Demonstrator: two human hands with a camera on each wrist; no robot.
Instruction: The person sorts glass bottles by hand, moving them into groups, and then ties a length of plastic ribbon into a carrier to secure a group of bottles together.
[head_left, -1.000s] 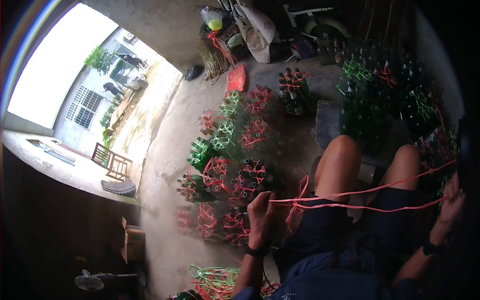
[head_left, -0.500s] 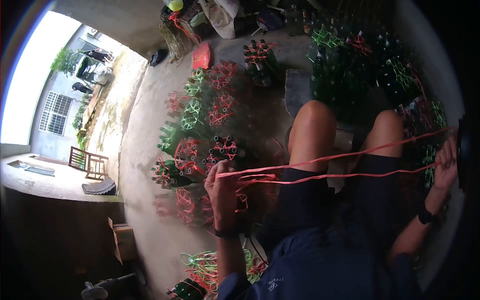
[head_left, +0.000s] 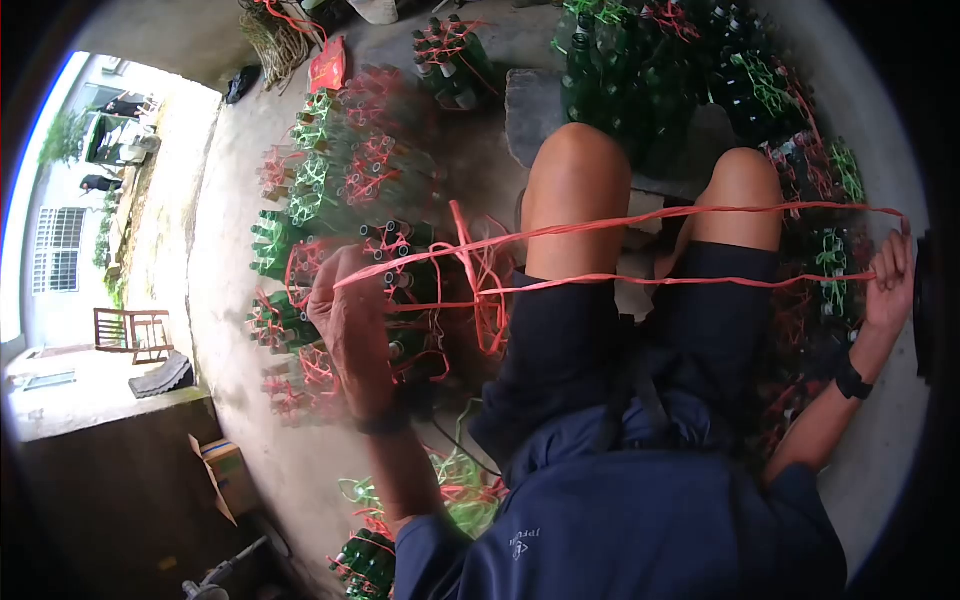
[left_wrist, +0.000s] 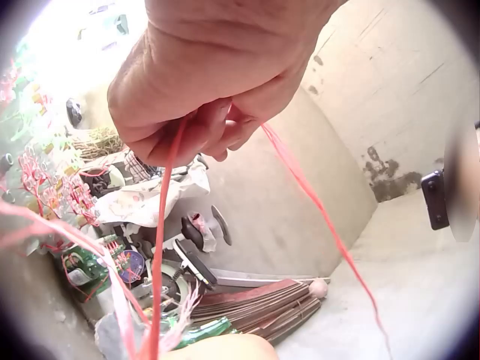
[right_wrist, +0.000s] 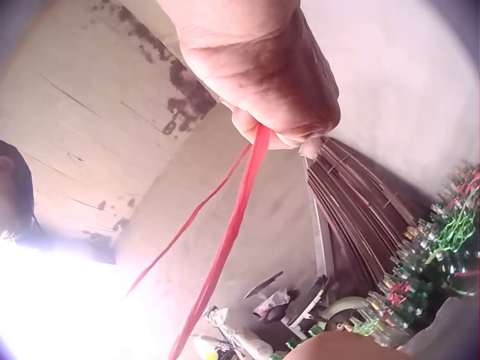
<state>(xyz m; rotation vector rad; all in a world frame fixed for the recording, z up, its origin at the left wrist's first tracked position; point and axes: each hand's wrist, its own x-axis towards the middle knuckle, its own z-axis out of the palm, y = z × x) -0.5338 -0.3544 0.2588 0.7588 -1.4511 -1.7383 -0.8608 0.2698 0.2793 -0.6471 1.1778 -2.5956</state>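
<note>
Two strands of red plastic cord (head_left: 560, 232) stretch across the person's knees from one hand to the other. My left hand (head_left: 350, 310) grips the cord at the left, its fingers curled round it; in the left wrist view the left hand (left_wrist: 217, 82) has strands hanging from its fist. At the far right my right hand (head_left: 890, 282) holds the other end, and the right wrist view shows the right hand (right_wrist: 262, 82) curled round two red strands (right_wrist: 238, 210). A loose tangle of red cord (head_left: 485, 285) hangs from the strands near the left knee.
Tied bundles of bottles (head_left: 375, 165) stand on the floor at the left, with more green bottles (head_left: 640, 90) beyond the knees. Red and green cord (head_left: 460, 485) lies in a heap by the left elbow. A cardboard box (head_left: 230, 478) and a wooden chair (head_left: 130, 330) are farther left.
My left hand has moved left and up in the view, still gripping the cord, and the strands between the hands span wider. The head view has shifted, so knees and bottles appear higher and farther left.
</note>
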